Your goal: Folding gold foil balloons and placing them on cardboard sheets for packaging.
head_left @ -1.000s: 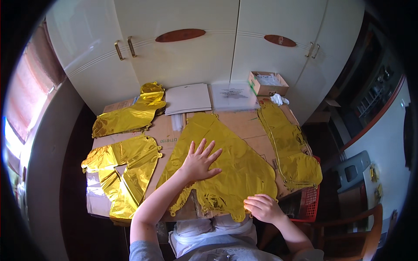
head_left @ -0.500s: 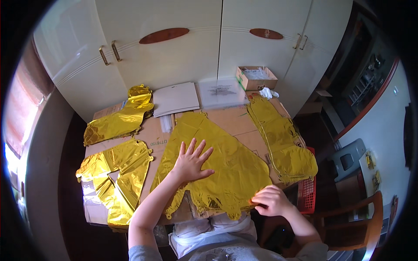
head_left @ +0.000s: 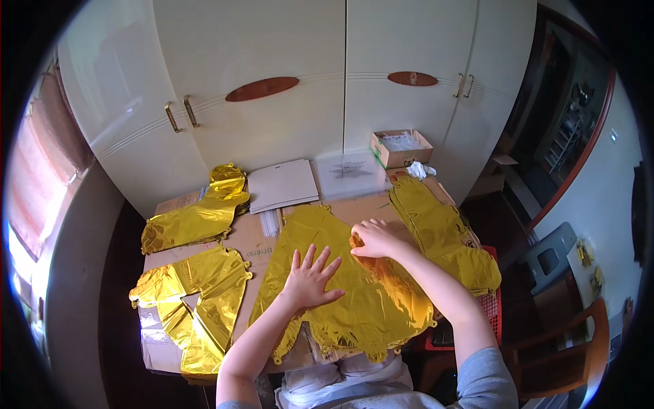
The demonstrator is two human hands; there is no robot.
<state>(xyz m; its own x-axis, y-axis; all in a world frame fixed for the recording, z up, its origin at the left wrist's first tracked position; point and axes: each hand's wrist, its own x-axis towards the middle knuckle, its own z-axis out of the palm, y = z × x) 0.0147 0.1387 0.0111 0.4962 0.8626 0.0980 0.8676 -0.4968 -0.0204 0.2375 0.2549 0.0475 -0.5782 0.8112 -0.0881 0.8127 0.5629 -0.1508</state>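
A large flat gold foil balloon [head_left: 327,273], uninflated and roughly triangular, covers the middle of the cardboard-topped table. My left hand [head_left: 311,281] lies on its left part, palm down with fingers spread. My right hand [head_left: 375,238] is over its upper right part, fingers curled together. An orange patch shows beside those fingertips, and I cannot make out whether it is a reflection in the foil or something held. More flat gold balloons lie around: a piece with a triangular hole [head_left: 197,293] at near left, another [head_left: 191,221] behind it, and a long one [head_left: 443,235] at right.
Along the back are grey-brown card sheets [head_left: 283,185], a clear plastic sheet [head_left: 351,176], a small carton [head_left: 402,153] and a crumpled white cloth or tissue [head_left: 420,170]. A red plastic basket [head_left: 492,313] sits at the right edge, near a wooden chair [head_left: 596,341]. White cabinets [head_left: 259,41] stand behind.
My right hand has moved from the balloon's near right edge up and inward over its upper right part. My left hand stays spread on the foil. The view has shifted slightly.
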